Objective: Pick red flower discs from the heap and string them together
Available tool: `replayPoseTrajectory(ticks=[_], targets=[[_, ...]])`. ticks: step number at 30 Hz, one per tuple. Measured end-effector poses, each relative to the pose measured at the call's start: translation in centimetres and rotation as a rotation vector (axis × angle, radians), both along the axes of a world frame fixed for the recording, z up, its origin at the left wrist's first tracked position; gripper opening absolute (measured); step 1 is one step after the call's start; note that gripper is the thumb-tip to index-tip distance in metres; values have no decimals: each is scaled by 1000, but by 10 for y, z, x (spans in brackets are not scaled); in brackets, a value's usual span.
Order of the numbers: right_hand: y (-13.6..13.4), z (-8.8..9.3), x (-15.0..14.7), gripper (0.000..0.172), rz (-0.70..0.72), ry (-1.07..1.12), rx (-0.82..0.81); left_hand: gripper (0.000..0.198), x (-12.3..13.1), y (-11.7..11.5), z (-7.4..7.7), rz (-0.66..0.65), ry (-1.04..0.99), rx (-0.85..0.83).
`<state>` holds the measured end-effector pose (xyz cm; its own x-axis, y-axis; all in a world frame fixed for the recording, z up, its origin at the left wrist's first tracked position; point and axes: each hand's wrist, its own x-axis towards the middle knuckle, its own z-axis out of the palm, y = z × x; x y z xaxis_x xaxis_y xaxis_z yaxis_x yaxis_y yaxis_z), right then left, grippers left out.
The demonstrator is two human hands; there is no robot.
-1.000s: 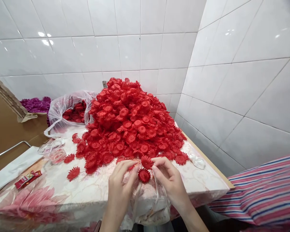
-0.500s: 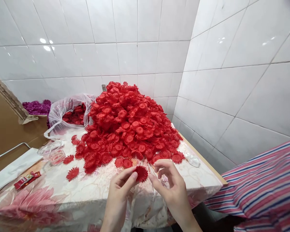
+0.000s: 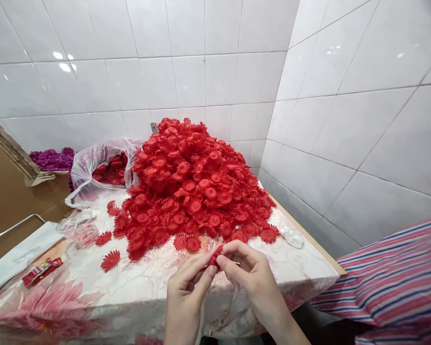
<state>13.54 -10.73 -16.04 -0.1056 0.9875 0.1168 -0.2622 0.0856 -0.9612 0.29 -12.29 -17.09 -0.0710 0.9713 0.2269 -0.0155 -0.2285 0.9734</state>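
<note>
- Where the near edge of the tabletop meets the viewer, two bare hands come together over a cloth printed with pink flowers.
- The left hand is closed to a pinch, thumb and forefinger tips pressed on one small red flower.
- The right hand pinches the same flower from the other side, its remaining fingers loosely curled beneath.
- The flower is seen edge-on, folded or tilted between the fingertips, held just above the tabletop near its front edge and just in front of the heap.
- Behind the hands rises a tall heap of red flowers, all alike with toothed petals, filling the middle of the tabletop up to the white tiled wall.
- A few loose flowers lie to the left of the heap; one loose flower sits alone on the cloth.
- A clear plastic bag, open and holding more red flowers, leans against the left side of the heap.
- Purple flowers show further left, behind the bag.
- A small clear dish and a red packet lie at the left end of the tabletop.
- A striped cloth fills the lower right corner.
</note>
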Motion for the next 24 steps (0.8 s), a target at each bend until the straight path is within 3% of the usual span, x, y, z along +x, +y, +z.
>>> replayPoseTrajectory(ticks=[6,9,12,16,20,24], targets=[[-2,0,2,18,43,53,-40,18,6,-6,6,-11,-132,-87],[-3,2,2,17,47,11,-23,17,14,-8,12,56,-229,-164],[-2,3,4,16,48,-27,-24,12,13,1,12,125,-197,-177],[7,1,11,20,83,102,-104,21,-8,25,6,273,-274,-210],[18,-2,23,28,-17,172,-209,30,-24,39,3,429,-362,-251],[34,-6,34,25,-239,-62,-48,30,-22,40,2,433,-288,-235]])
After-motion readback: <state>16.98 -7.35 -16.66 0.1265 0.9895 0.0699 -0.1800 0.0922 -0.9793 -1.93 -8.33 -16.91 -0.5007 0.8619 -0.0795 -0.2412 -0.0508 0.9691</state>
